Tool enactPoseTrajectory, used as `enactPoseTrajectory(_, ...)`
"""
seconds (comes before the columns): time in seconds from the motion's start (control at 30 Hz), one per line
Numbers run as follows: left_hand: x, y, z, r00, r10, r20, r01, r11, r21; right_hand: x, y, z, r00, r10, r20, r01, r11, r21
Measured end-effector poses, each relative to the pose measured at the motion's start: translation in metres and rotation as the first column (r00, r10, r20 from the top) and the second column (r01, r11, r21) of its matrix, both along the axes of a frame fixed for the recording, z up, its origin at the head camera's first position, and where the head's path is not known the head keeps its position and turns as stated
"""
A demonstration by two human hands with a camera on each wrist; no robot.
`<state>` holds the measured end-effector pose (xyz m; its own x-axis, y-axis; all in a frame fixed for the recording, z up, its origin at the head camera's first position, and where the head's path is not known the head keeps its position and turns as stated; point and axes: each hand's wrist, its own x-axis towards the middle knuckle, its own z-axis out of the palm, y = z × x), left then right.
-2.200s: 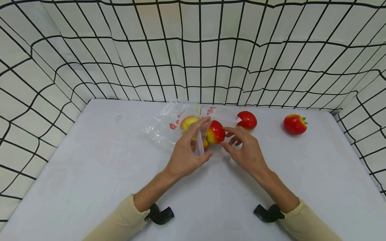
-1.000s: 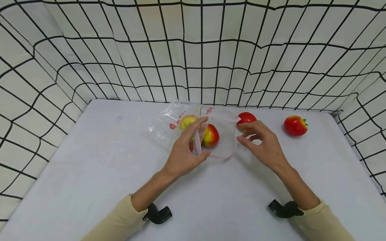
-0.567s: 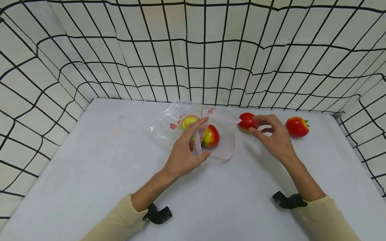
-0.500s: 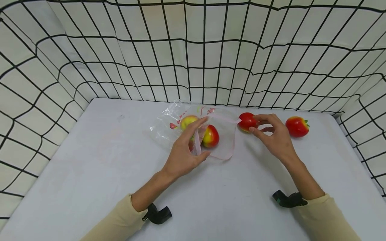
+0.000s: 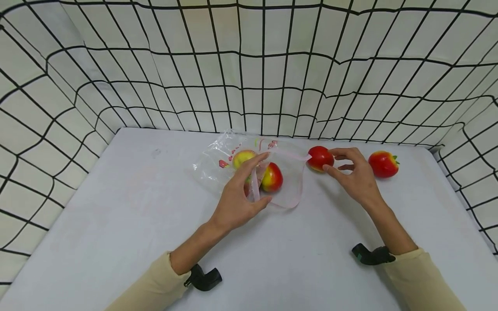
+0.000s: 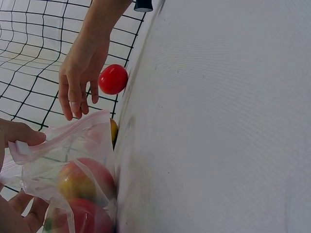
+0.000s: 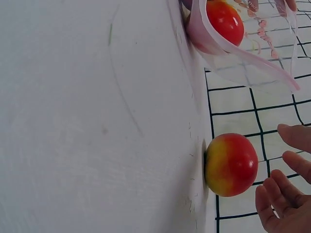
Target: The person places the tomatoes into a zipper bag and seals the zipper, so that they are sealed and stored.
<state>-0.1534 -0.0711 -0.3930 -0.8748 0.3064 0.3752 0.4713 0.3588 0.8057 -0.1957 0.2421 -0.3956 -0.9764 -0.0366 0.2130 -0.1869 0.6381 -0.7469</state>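
Okay, left hand (image 5: 237, 201) is seen nearest, grip curved at the mouth of a clear plastic bag (image 5: 214, 166), thumb and index well parted, bag held. Red-yellow fruits (image 5: 273, 177) are contained inside. Right hand (image 5: 354, 177) is poised just beside the loose red-yellow fruit (image 5: 320, 159) on the desk (image 5: 116, 224), grip half-spread, nothing grasped. Green-leafed red fruit (image 5: 383, 164) is placed farther right; black netting (image 5: 263, 56) is set behind.

Fruits (image 7: 231, 165) red and yellow; bag (image 5: 210, 162) clear, pink-edged, red-printed; net (image 5: 263, 55) black, gridded; sleeves (image 5: 153, 283) beige.
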Motion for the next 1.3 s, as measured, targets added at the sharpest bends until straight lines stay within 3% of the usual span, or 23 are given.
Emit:
enactPoseTrajectory(0.53,0.001,0.0,-0.002,1.0,-0.002,-0.004,0.002,1.0,-0.011,-0.009,0.001,-0.005,0.995,-0.025,0.095,0.022,0.999,0.03)
enactPoseTrajectory(1.0,0.001,-0.001,-0.005,1.0,0.003,0.006,-0.003,1.0,-0.021,-0.021,-0.002,-0.011,0.981,0.067,0.184,-0.065,0.998,-0.013)
enactPoseTrajectory(1.3,0.002,0.0,-0.005,1.0,0.005,0.02,-0.005,1.0,-0.026,-0.024,-0.001,-0.017,0.979,0.102,0.175,-0.102,0.995,-0.01)
